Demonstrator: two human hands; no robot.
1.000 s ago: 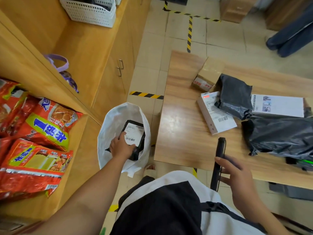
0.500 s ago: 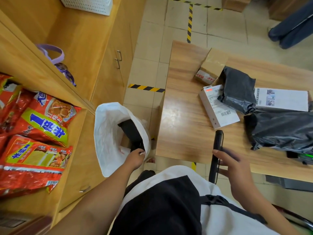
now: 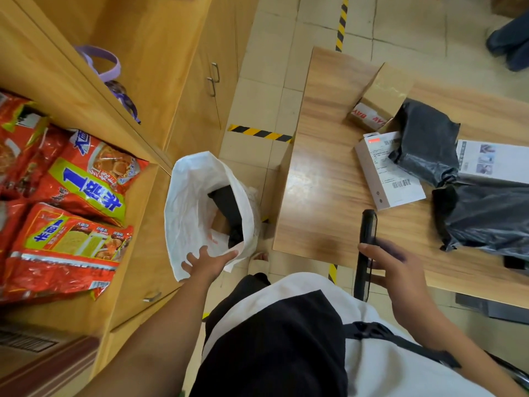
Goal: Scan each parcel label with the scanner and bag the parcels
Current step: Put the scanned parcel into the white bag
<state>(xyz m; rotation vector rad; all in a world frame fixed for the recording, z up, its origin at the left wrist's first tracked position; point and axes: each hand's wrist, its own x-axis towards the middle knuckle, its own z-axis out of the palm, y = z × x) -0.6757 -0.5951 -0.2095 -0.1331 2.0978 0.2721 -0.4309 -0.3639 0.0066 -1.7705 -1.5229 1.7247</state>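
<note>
Steadying the white bag [image 3: 186, 202] with our open-fingered left hand [image 3: 209, 262], black parcel [image 3: 229, 207] inside, we are gripping the scanner [image 3: 367, 233] in our right hand [image 3: 400, 270], presumably ready for the next label.

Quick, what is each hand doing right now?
Left hand: open, fingers spread at the white bag rim.
Right hand: holding the black scanner.

Inside the white bag [image 3: 189, 202], the black parcel [image 3: 226, 207] is partly hidden behind the bag's near wall. Blurred fingers of the right hand [image 3: 400, 270] cover part of the scanner [image 3: 367, 227]. The right edge cuts off the white box [image 3: 492, 161] and the big black parcel [image 3: 486, 216]. Print on the labelled box [image 3: 386, 176] is too small to read.
</note>
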